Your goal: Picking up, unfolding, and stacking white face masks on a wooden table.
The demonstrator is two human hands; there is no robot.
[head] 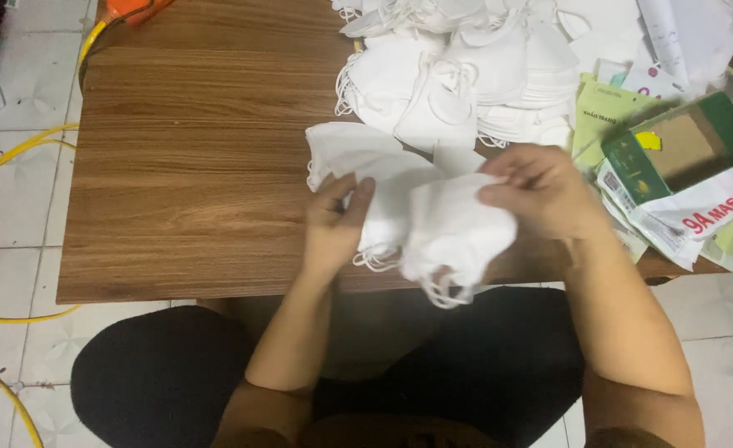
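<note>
While wood-grained table (192,166) waits, both hands (333,220) clasp soft white masks (445,228).

white masks (445,228), brown wood-grain table (192,166)

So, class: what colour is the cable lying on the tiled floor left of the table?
Yellow. The cable shows best in the head view.

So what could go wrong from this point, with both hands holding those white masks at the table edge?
1. The masks held by the left hand and right hand hang past the table edge; their ear loops dangle over the lap and might snag or slip out.
2. The mask pile behind is loosely heaped, so a loop might catch and drag others along.
3. The packaging crowds the right corner and could be nudged off.
</note>
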